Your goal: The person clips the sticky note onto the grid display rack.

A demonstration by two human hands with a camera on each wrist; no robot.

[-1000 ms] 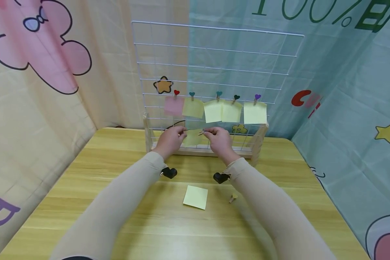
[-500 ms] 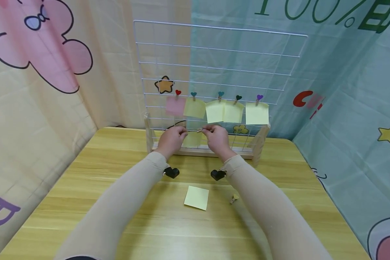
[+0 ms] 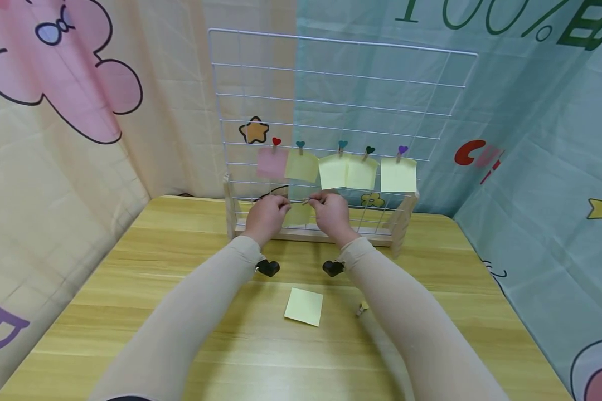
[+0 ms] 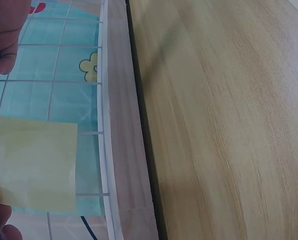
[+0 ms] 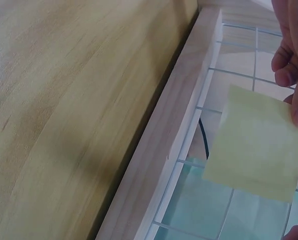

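My left hand pinches a corner of a yellow sticky note between thumb and finger. The note hangs flat in front of the lower part of a white wire grid. My right hand pinches a small wooden clothespin at the note's top edge, close to a grid wire. Whether its jaws have bitten on the note cannot be made out. Above the hands, a pink note and several yellow notes hang in a row from heart-topped clothespins.
The grid stands in a wooden base on a wooden table. Nearer lie another yellow note and a loose clothespin. Printed curtains enclose the table at the back and sides.
My right hand has shifted slightly left with the clothespin, closer to the left hand. The left hand still holds the note at nearly the same place.
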